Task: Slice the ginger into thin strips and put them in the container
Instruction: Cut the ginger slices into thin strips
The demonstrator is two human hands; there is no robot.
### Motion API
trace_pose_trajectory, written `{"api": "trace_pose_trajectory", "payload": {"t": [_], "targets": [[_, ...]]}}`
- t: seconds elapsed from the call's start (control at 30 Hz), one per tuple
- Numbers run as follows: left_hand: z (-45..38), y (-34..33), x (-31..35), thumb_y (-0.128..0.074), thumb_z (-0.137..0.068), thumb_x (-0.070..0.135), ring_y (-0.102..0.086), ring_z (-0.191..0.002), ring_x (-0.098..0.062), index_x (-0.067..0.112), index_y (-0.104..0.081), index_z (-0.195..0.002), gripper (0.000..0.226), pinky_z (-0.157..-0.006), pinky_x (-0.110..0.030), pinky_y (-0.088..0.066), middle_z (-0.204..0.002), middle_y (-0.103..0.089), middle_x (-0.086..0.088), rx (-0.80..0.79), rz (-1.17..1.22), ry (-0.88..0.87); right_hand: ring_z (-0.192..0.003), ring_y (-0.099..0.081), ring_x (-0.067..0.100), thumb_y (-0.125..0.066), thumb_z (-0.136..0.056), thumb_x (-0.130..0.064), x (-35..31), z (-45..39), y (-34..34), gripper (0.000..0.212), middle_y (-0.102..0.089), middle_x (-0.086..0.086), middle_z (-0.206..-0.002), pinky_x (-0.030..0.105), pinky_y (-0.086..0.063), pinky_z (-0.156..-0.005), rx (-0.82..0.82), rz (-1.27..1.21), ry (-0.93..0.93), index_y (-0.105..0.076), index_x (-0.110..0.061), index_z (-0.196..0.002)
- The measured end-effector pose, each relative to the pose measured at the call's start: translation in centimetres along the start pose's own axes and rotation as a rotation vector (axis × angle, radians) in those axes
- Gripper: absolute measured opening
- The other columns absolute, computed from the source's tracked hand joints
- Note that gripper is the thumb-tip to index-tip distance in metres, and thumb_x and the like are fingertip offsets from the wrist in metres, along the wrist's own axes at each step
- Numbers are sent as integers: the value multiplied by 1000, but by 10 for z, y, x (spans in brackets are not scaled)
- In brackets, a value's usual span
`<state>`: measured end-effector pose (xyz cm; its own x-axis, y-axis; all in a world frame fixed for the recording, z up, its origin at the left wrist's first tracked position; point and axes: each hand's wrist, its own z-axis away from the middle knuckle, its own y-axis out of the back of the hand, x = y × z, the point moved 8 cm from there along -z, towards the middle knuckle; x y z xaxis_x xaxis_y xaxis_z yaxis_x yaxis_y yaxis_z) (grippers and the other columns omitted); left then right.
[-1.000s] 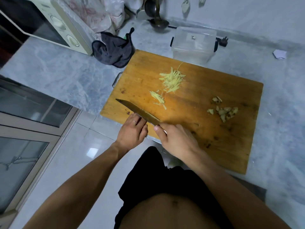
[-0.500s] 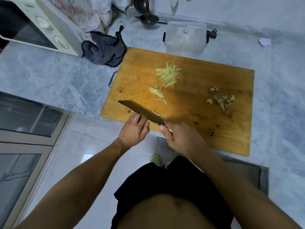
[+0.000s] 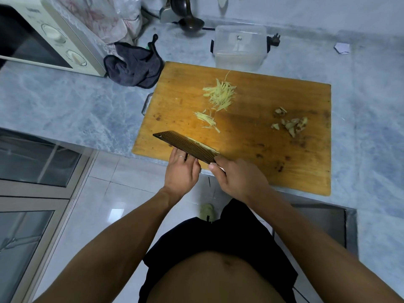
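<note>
Where the cutting board [image 3: 273, 136] lay on the marbled surface [image 3: 65, 106], items stood thus. Right hand [image 3: 239, 178]: fingers curled round the handle of a cleaver [image 3: 185, 146], blade tilted flat-side up at frame centre, some ginger bits on it. Left hand [image 3: 182, 169]: fingers straight, together, tips touching the blade's underside. Larger strip pile [image 3: 220, 95]: upper centre of board. Smaller strip pile [image 3: 206, 119]: just below it. Ginger trimmings [image 3: 291, 123]: right of centre. Clear container [image 3: 239, 48]: lidded, touching the board's upper edge.
</note>
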<state>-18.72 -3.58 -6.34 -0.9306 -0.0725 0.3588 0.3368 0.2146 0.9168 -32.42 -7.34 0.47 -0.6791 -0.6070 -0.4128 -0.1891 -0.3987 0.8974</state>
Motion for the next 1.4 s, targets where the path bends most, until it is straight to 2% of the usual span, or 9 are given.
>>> {"api": "trace_pose_trajectory", "payload": {"t": [0.27, 0.53, 0.87, 1.03, 1.17, 1.23, 1.3, 1.37, 1.4], "targets": [[1, 4, 3, -43, -91, 16, -46, -110, -38, 3, -69, -88, 29, -99, -53, -43, -106, -63, -21, 51, 34, 27, -80, -64, 36, -27, -104, -51, 1, -1, -5, 45, -68, 11, -89, 34, -38, -58, -22, 16, 8, -57, -18, -112], [-1, 6, 4, -45, -89, 14, -44, -109, -37, 1, -70, -91, 28, -99, -56, -44, -105, -63, -22, 90, 14, 28, -88, -65, 38, -27, -104, -51, 3, -3, -8, 49, -69, 14, -98, 39, -49, -69, -36, -21, -37, -57, -16, -120], [-1, 5, 2, -50, -86, 10, -48, -106, -36, 1, -71, -92, 24, -100, -50, -42, -101, -65, -19, 156, 11, 7, -92, -65, 39, -28, -105, -48, -4, -6, -14, 51, -70, 14, -105, 34, -32, -62, -12, 15, -22, -57, -14, -130], [0, 8, 4, -49, -86, 11, -46, -104, -34, -1, -71, -88, 25, -97, -51, -44, -96, -65, -20, 204, 16, -5, -96, -64, 37, -28, -105, -48, -9, -23, -19, 50, -69, 13, -109, 34, -36, -65, -43, -31, -24, -57, -14, -128], [0, 10, 5, -43, -89, 17, -45, -106, -34, -2, -72, -92, 35, -97, -53, -46, -97, -66, -22, 185, 34, 12, -99, -63, 39, -30, -105, -49, -13, -30, -19, 53, -69, 16, -110, 39, -47, -72, -53, -31, -16, -56, -12, -132], [0, 10, 3, -43, -90, 17, -45, -106, -35, -2, -70, -94, 34, -97, -53, -46, -99, -65, -22, 176, 50, 11, -99, -63, 38, -32, -104, -48, -14, -31, -17, 50, -70, 15, -107, 42, -52, -77, -65, -109, -27, -59, -11, -126], [0, 6, -1, -44, -92, 18, -48, -110, -37, -1, -69, -105, 34, -99, -56, -45, -107, -62, -23, 144, 63, 25, -90, -62, 37, -36, -104, -46, -8, -36, -13, 44, -69, 11, -93, 43, -53, -75, -66, -225, -58, -63, -11, -107], [-1, 1, -6, -43, -94, 19, -50, -118, -38, 1, -66, -117, 38, -104, -56, -40, -119, -60, -22, 97, 82, 55, -72, -57, 29, -39, -104, -43, 0, -42, -8, 42, -58, 3, -71, 36, -47, -65, -72, -323, -86, -58, -12, -83], [-2, -1, -8, -42, -95, 20, -50, -123, -38, 2, -65, -122, 40, -106, -56, -38, -124, -59, -21, 83, 90, 65, -64, -50, 24, -40, -105, -42, 2, -44, -4, 43, -49, 0, -63, 34, -38, -59, -74, -347, -85, -50, -15, -73]]}}
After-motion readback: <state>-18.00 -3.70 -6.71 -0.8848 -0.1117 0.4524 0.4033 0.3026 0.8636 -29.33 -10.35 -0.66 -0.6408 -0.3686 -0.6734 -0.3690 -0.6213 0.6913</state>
